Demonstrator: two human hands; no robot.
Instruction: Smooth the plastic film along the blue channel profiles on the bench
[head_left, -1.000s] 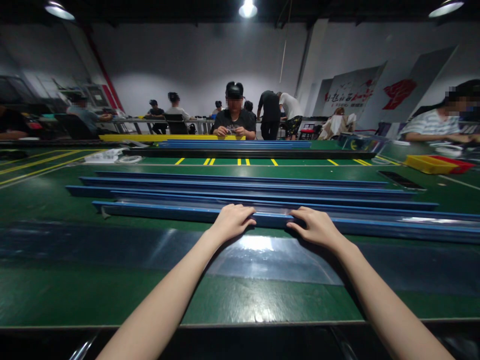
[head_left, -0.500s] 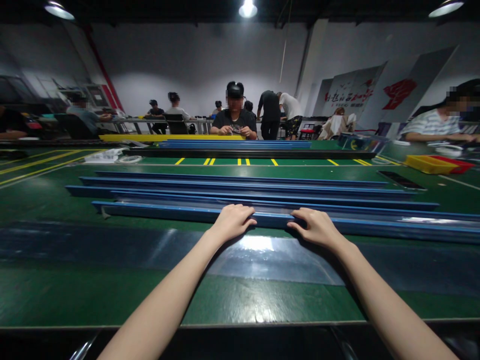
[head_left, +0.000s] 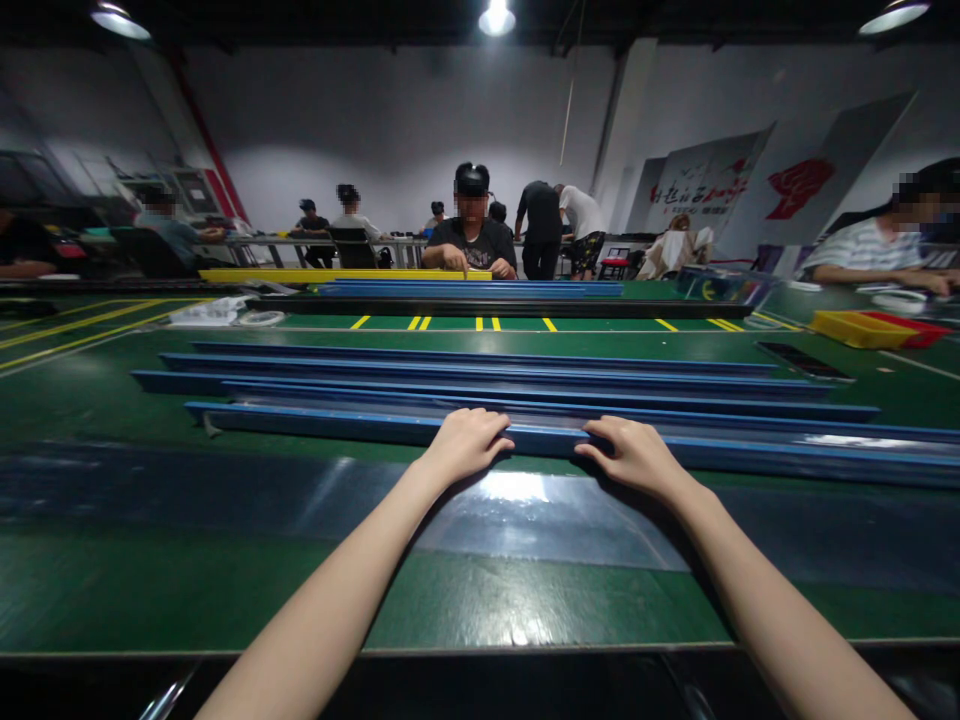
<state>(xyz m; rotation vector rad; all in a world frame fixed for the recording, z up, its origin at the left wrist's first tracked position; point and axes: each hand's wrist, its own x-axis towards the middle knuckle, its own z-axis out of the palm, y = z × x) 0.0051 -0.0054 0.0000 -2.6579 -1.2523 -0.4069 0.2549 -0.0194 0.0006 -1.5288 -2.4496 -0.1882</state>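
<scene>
A long blue channel strip (head_left: 551,441) lies across the green table in front of me. My left hand (head_left: 470,442) grips its near wall left of centre, thumb on the front face and fingers over the top edge. To the right, my right hand (head_left: 628,452) pinches the same wall in the same way. Clear film or sheet seems to lie inside the channel. Nearer to me, a long transparent plastic strip (head_left: 525,515) lies flat under my wrists. Just behind the gripped channel are several more blue channels (head_left: 315,377), parallel to it.
Further back lie a black bar (head_left: 487,306), blue strips (head_left: 472,289) and a yellow strip (head_left: 345,275). A phone (head_left: 804,361) and a yellow tray (head_left: 862,328) are at the right. A person (head_left: 471,240) sits opposite. The table's near edge (head_left: 525,648) runs below my forearms.
My hands and the blue channel have stayed in place. The person opposite has lowered one hand toward the yellow strip.
</scene>
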